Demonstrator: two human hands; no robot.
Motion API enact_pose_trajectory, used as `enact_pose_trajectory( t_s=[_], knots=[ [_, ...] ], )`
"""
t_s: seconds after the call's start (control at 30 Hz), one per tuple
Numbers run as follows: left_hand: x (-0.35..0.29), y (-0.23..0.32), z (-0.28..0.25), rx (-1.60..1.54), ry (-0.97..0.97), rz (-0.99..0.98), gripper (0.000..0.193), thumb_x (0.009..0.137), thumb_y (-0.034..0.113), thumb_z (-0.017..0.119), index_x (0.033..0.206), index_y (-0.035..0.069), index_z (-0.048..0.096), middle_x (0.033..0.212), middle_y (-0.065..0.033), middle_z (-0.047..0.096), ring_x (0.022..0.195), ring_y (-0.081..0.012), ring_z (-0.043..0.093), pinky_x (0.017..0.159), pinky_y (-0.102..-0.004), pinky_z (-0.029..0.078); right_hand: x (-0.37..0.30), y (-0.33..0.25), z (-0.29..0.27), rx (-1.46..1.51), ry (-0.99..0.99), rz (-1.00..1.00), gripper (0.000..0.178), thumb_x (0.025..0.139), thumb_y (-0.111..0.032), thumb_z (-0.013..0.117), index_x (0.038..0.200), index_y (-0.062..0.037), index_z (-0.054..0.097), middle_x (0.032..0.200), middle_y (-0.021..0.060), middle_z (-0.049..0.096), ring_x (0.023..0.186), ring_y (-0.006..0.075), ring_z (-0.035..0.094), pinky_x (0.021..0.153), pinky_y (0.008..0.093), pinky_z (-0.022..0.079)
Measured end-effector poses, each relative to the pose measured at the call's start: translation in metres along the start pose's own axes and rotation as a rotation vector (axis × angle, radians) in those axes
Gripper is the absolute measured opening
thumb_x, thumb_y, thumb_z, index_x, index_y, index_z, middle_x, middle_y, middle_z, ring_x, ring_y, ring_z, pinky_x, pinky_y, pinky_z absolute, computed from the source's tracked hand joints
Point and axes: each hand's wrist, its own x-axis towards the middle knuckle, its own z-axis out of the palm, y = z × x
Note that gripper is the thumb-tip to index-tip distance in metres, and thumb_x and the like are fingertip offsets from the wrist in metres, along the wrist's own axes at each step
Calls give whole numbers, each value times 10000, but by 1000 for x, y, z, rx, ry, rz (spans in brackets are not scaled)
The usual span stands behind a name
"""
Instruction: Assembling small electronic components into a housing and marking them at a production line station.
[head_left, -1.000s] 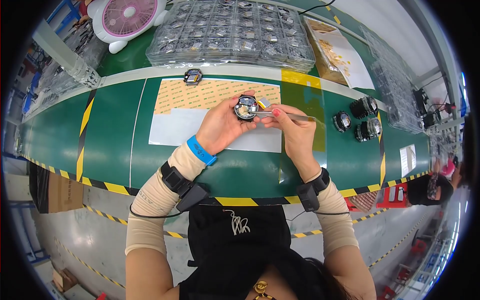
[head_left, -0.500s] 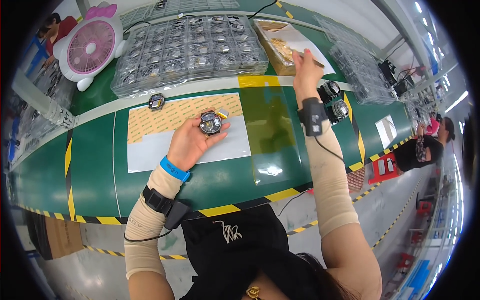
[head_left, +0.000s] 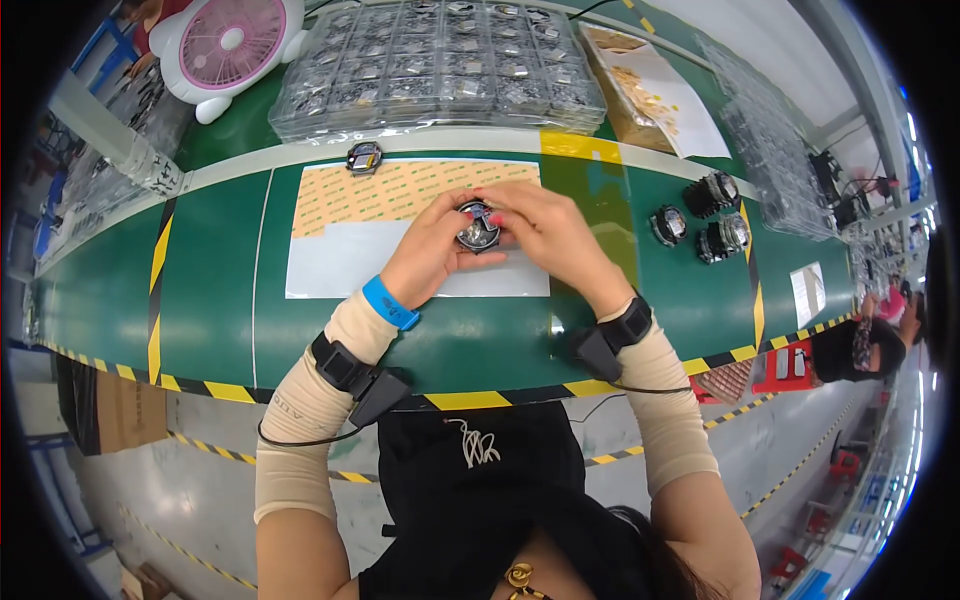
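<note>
A round, watch-sized electronic module [head_left: 478,238] with a dark rim and exposed inner parts is in front of me, over the white-and-tan sheet. Cupped around its left and lower side, my left hand [head_left: 432,245] holds it, thumb on its face. My right hand [head_left: 548,232] reaches in from the right, its fingers closed at the module's upper right part. Whether a small piece or tool sits in those fingertips is hidden. A similar module [head_left: 364,157] lies at the sheet's top edge. Several more modules [head_left: 668,226] stand in a group to the right.
Stacked clear trays [head_left: 440,85] of modules fill the back, beside a pink-and-white fan [head_left: 232,40]. An open box [head_left: 625,115] holds small yellow pieces on white paper. A yellow translucent film [head_left: 590,190] lies right of the sheet. Other people sit at far left and right.
My right hand has come from the box of yellow pieces, where it held a slim tool, to the module. My left hand keeps holding the module. The view has shifted.
</note>
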Motion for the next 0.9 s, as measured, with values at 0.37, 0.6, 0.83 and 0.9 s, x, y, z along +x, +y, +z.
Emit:
enact_pose_trajectory(
  t_s=[0.37,0.6,0.83,0.9],
  knots=[
    [0,0,2,360,71,36,261,840,-11,418,1094,49,405,1015,-78,506,903,-162,562,698,-309,551,-8,-17,14,119,64,453,243,680,-16,662,912,8,593,739,61,557,586,97,487,561,243,425],
    [1,0,0,439,129,23,203,843,1,436,1043,32,432,943,-80,538,858,-142,566,677,-305,556,-8,-16,9,149,27,559,190,677,-8,661,851,-1,589,665,67,531,581,118,503,546,249,424],
    [2,4,-1,27,229,-29,166,842,22,457,1007,28,442,895,-97,555,789,-168,591,653,-317,563,-15,-17,15,-193,113,138,166,674,-3,651,826,-7,585,721,90,563,609,209,569,512,272,456],
    [3,2,-5,6,241,-2,168,836,25,465,999,23,429,884,-102,554,774,-171,591,631,-313,562,-13,-20,16,-274,117,-20,170,662,-5,657,816,-11,586,753,88,576,622,231,585,500,278,466]
  ],
)
